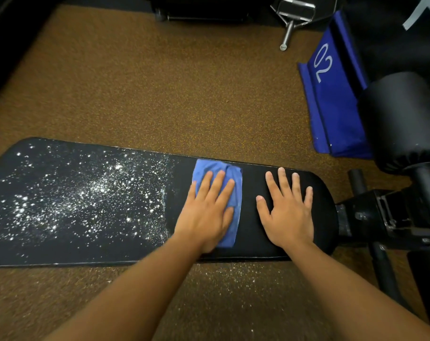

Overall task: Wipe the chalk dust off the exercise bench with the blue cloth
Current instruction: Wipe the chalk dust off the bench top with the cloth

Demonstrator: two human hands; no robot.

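Observation:
The black padded exercise bench [248,244] runs left to right across the view. White chalk dust [91,193] speckles its left and middle part; the right part is dark and free of specks. A folded blue cloth [230,173] lies flat on the pad just right of the dusty area. My left hand [206,212] presses flat on the cloth with fingers spread, covering most of it. My right hand [287,212] rests flat and open on the bare pad to the right, holding nothing.
Brown speckled floor [147,82] surrounds the bench, with some chalk specks [233,274] on it below the front edge. A blue bag marked 02 [332,94] lies at the right. Black roller pad [403,119] and bench frame [391,217] stand at the right; a metal handle [292,18] lies at the top.

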